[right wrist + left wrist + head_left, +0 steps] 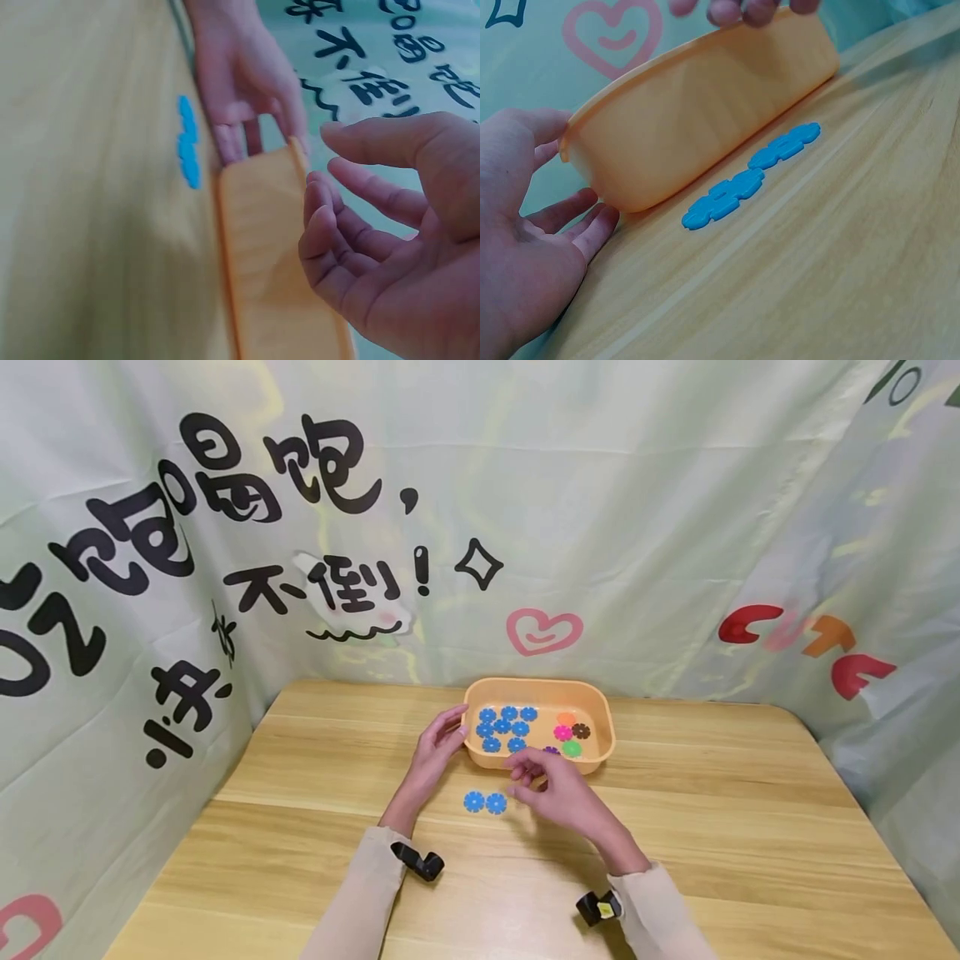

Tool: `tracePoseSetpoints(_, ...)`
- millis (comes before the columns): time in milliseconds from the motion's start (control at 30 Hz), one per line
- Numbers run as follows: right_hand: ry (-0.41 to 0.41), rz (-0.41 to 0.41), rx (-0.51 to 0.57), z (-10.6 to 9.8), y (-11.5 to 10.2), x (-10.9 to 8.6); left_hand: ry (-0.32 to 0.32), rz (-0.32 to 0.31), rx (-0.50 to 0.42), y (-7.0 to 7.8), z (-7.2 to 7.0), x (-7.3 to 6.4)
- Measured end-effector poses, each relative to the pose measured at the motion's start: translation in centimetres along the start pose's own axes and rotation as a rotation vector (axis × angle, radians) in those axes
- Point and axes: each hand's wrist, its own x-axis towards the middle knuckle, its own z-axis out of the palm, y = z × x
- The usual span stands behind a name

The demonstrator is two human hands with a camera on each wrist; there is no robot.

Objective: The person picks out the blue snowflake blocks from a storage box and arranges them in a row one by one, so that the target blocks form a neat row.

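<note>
On the table lie two blue flower-shaped plastic discs, side by side and touching or nearly so. Behind them stands an orange plastic basin. My left hand touches the basin's left end, its fingers spread against the outside between rim and base. Over the front edge of the basin hovers my right hand, fingers loosely bent and thumb apart, with nothing visible between them. Inside the basin, several blue discs lie at the left. Pink, brown, green, orange and purple discs lie at the right.
The wooden table extends to both sides and in front of the basin. A pale printed curtain hangs close behind the basin and along the sides. Black wrist cameras sit on both forearms.
</note>
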Motion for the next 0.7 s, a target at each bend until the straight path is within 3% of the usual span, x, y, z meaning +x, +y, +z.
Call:
tracePoseSetpoints(233,0.102,-0.057,0.02,-2.0,0.6,1.2,-0.004,0.004,-0.013,0.0,0.1,0.1)
tracePoseSetpoints(433,0.174,-0.053,-0.011,-3.3,1.1,2.7,0.0,-0.011,-0.018,-0.2,0.1,0.1)
tracePoseSetpoints(533,0.179,-0.033,-0.022,-3.6,1.4,3.4,0.007,-0.022,-0.01,-0.2,0.1,0.1)
tracePoseSetpoints(700,0.116,0.016,-0.016,-3.8,2.2,4.3,0.007,-0.022,-0.006,0.0,0.0,0.0)
